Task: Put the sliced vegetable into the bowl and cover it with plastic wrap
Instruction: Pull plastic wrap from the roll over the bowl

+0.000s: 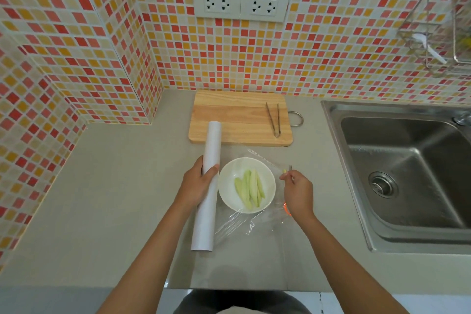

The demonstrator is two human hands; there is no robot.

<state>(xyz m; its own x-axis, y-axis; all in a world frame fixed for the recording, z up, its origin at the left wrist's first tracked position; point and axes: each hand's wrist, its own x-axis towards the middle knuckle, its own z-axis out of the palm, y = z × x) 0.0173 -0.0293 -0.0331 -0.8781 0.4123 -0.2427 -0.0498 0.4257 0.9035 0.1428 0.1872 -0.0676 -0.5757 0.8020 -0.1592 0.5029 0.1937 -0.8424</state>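
Observation:
A white bowl (265, 173) stands on the grey counter and holds several pale green vegetable slices (251, 187). My left hand (197, 181) grips the long white plastic wrap roll (206, 201), which lies just left of the bowl. A clear sheet of plastic wrap (239, 224) runs from the roll across the bowl to my right hand (298, 190), whose fingertips pinch its far edge to the right of the bowl. The sheet is wrinkled at the bowl's near side.
A wooden cutting board (237, 120) lies behind the bowl with metal tongs (274, 118) on it. A steel sink (407, 168) fills the right side. A small metal-tipped tool with an orange part (287, 209) lies partly hidden under my right hand. Tiled walls stand at the back and left.

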